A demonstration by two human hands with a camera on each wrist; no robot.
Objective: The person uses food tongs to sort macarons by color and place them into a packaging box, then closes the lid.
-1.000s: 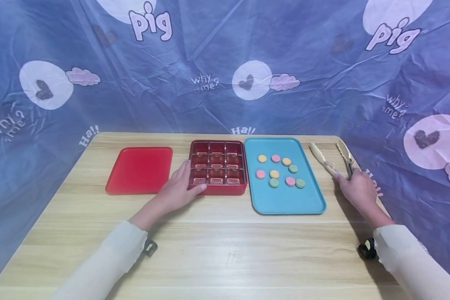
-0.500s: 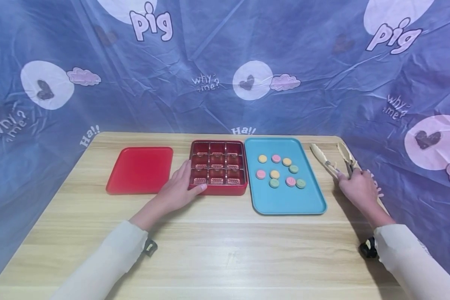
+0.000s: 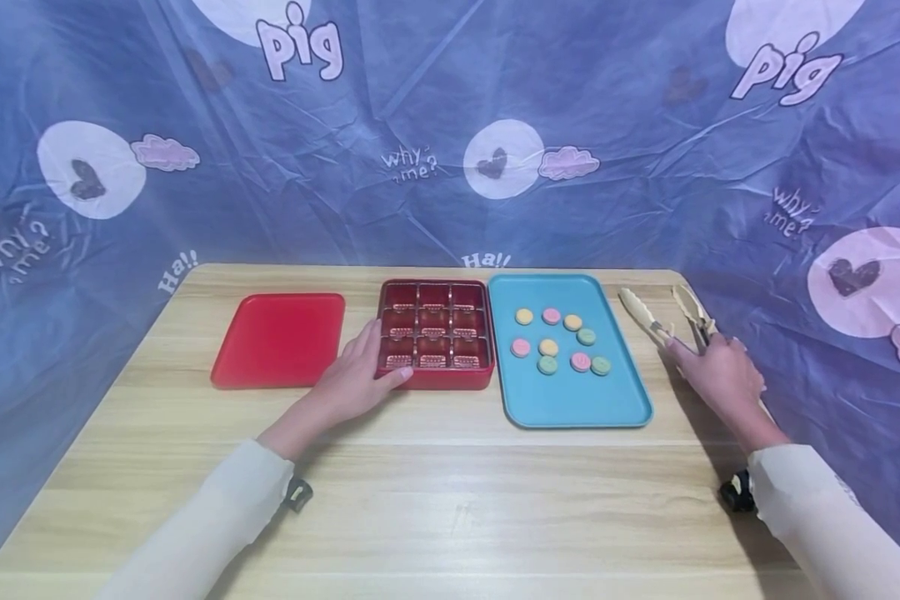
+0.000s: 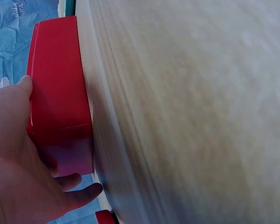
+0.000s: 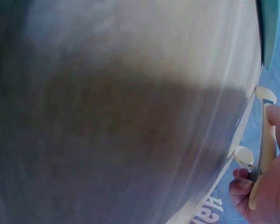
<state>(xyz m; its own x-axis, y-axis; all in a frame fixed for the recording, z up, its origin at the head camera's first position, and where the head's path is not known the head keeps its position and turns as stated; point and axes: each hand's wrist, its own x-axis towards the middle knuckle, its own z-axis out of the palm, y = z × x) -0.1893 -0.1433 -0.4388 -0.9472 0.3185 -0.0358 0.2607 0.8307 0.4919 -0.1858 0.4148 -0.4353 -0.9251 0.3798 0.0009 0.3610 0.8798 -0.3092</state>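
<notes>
Gripping tongs [image 3: 642, 313], the right hand [image 3: 720, 375] seems curled round them.

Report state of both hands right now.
Left hand: open, touching the red box.
Right hand: holding the tongs, which are spread open.

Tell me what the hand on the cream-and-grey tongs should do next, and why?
Perhaps the right hand should swing the cream-and-grey tongs over the flat blue rectangular tray: they stand spread beside it, and small round pastel discs lie on it.
</notes>
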